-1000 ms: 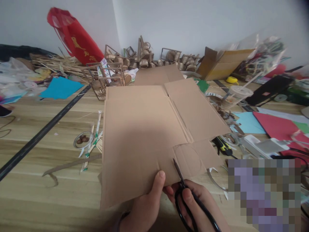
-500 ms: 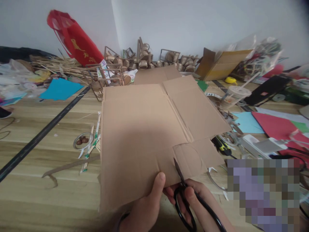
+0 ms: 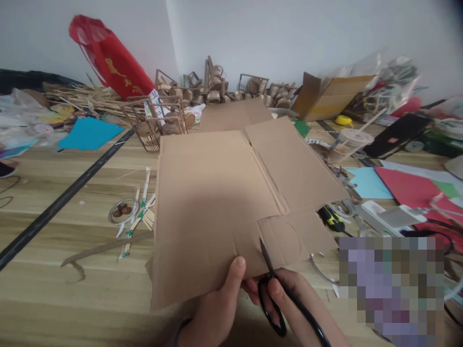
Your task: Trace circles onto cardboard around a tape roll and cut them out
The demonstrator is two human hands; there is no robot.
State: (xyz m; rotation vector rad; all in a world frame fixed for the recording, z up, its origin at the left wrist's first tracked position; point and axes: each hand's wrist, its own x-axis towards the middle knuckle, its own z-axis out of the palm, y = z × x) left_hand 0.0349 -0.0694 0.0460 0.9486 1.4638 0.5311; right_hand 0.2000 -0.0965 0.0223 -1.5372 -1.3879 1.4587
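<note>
Hiding lower scissors (image 3: 269,270) blade: cardboard (image 3: 217,202)

Plain brown cardboard (image 3: 213,202), black-handled scissors (image 3: 278,299), red bag (image 3: 112,60) with gold print

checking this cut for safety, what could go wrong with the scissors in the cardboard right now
1. The left hand grips the cardboard with its thumb close beside the scissors blade, so a slip could nick it.
2. A curve is marked on the small flap; stiff board may push the blade off that line.
3. The sheet juts off the table edge, held at one spot, so it may flex or tear.
</note>
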